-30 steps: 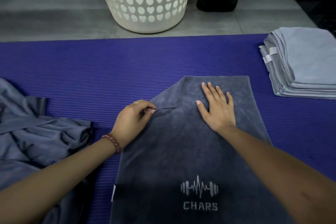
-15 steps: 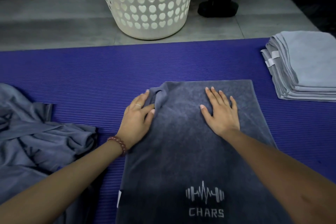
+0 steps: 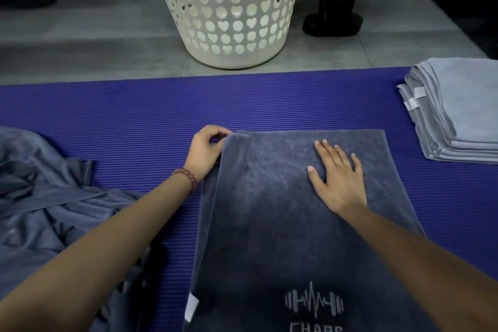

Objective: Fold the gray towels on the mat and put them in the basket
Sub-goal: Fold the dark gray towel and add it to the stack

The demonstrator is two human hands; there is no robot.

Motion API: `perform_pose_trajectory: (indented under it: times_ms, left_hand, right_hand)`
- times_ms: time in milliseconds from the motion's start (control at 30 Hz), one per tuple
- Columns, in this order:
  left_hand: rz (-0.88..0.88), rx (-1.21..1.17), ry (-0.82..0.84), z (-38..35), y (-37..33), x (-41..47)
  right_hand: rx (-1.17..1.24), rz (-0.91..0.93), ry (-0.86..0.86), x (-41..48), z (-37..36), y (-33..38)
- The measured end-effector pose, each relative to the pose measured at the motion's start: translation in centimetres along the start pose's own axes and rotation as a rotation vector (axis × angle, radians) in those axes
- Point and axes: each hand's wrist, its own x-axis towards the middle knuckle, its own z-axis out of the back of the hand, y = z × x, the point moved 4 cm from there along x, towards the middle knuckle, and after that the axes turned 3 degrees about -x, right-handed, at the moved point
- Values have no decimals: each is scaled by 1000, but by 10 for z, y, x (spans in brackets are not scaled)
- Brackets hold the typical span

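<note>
A dark gray towel (image 3: 296, 224) lies flat on the near middle of a purple mat (image 3: 134, 110). The left hand (image 3: 206, 152), arm stretched forward, curls its fingers to pinch the towel's far left corner. The right hand (image 3: 338, 176) presses flat on the towel, fingers spread. A white basket (image 3: 229, 8) stands on the floor beyond the mat's far edge. Folded towels (image 3: 458, 110) are stacked at the right edge; crumpled towels (image 3: 48, 197) lie at the left edge.

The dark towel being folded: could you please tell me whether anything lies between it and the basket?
Nothing visible does. Only bare mat and floor lie between the towel and the basket; the folded stack sits to the right, the crumpled pile to the left.
</note>
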Motion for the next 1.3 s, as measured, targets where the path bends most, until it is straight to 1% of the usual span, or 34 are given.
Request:
perform_pose_trajectory:
  times_ms: [100, 200, 267, 333, 400, 467, 533, 600, 633, 700, 767, 800, 833, 900, 1000, 1067, 1100, 1200, 1300]
  left_hand:
    - [-70, 150, 30, 12, -4, 6]
    - [-78, 293, 81, 29, -5, 11]
    - [-114, 411, 36, 40, -3, 12]
    - [-117, 503, -67, 47, 6, 11]
    - [33, 437, -148, 48, 18, 9]
    - [189, 334, -127, 40, 31, 7]
    - [268, 297, -103, 30, 33, 5]
    - [269, 238, -122, 22, 28, 5]
    - [245, 213, -138, 19, 24, 6]
    - [225, 147, -174, 15, 16, 7]
    - [250, 26, -208, 12, 13, 9]
    - [260, -2, -225, 10, 11, 9]
    - [254, 12, -233, 9, 8, 9]
    - [226, 120, -216, 5, 3, 8]
    - [180, 399, -235, 7, -6, 4]
    - [108, 572, -262, 11, -13, 3]
    - [88, 602, -267, 13, -14, 2]
    - [136, 523, -221, 15, -3, 1]
    - [223, 354, -149, 11, 9, -2]
  right_hand:
    - [2, 1, -9, -2, 0, 0]
    - [-19, 5, -3, 0, 0, 3]
    - [-45, 9, 13, 1, -1, 4]
    - [-70, 10, 28, 0, -1, 5]
    - [-92, 8, 46, 0, -2, 6]
    - [-77, 7, 76, 1, -1, 6]
    - [6, 22, 104, 4, 2, 3]
    - [133, 11, 58, 9, 10, -7]
    - [169, -28, -1, 12, 15, -15]
    - [192, -219, -85, 18, 22, -35]
    - [220, -413, -92, 26, 26, -51]
    - [219, -458, -95, 30, 29, -55]
    - [206, -477, -107, 34, 33, -57]
    - [190, -513, -122, 43, 39, -61]
    - [206, -571, -72, 49, 39, -65]
    - [188, -520, -72, 51, 39, -65]
    - [167, -479, -90, 52, 40, -64]
    - [126, -390, -106, 53, 39, -64]
    - [182, -374, -116, 53, 38, -70]
